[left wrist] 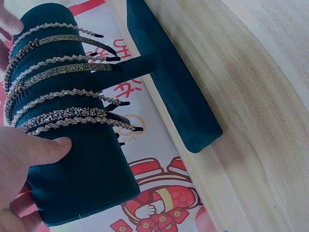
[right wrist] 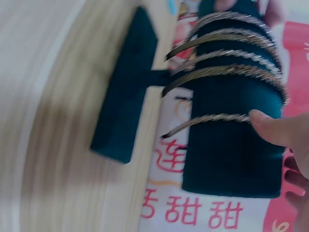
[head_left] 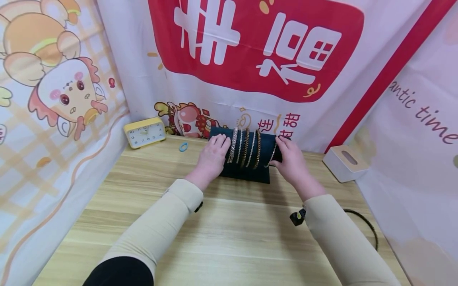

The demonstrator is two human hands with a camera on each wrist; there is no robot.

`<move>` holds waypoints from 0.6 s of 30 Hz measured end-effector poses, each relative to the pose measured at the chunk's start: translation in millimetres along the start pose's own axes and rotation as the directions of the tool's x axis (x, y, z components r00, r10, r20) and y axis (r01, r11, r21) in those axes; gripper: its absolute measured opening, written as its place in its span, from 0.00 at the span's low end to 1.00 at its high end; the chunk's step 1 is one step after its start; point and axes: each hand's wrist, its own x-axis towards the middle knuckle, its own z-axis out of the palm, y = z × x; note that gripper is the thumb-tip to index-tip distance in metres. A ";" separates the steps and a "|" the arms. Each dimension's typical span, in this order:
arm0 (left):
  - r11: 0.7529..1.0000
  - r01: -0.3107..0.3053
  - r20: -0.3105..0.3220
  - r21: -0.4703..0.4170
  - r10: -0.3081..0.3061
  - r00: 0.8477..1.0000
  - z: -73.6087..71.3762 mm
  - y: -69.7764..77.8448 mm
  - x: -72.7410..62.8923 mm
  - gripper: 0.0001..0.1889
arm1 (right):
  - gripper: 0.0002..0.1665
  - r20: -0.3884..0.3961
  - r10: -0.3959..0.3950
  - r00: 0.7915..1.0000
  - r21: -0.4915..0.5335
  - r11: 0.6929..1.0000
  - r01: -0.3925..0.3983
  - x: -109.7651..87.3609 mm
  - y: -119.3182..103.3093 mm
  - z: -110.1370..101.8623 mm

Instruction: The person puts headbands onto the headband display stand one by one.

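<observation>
A dark teal velvet display stand (head_left: 245, 173) stands near the back of the table, its padded roll (left wrist: 79, 179) raised on a short post above a flat base. Several glittery headbands (head_left: 245, 149) arch over the roll, some silvery, some bronze. My left hand (head_left: 214, 155) grips the roll's left end, thumb on the velvet beside the headbands and fingers round the far side. At the other end, my right hand (head_left: 289, 159) holds the rightmost beaded headband (right wrist: 212, 119) against the roll, thumb tip on it. That headband sits apart from the others. The right fingers are partly hidden.
A yellow clock (head_left: 144, 133) stands at the back left, with a small blue ring (head_left: 183, 147) lying near it. A white tissue box (head_left: 345, 163) with a wood-look top is at the right edge. A dark cord (head_left: 368, 226) curves beside my right sleeve. Printed curtains enclose the table.
</observation>
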 end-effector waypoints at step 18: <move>1.000 0.005 0.008 0.015 -0.005 1.000 -1.7 1.4 -0.5 0.31 | 0.44 -0.011 -0.111 0.994 -0.040 0.993 0.111 7.4 -8.9 14.0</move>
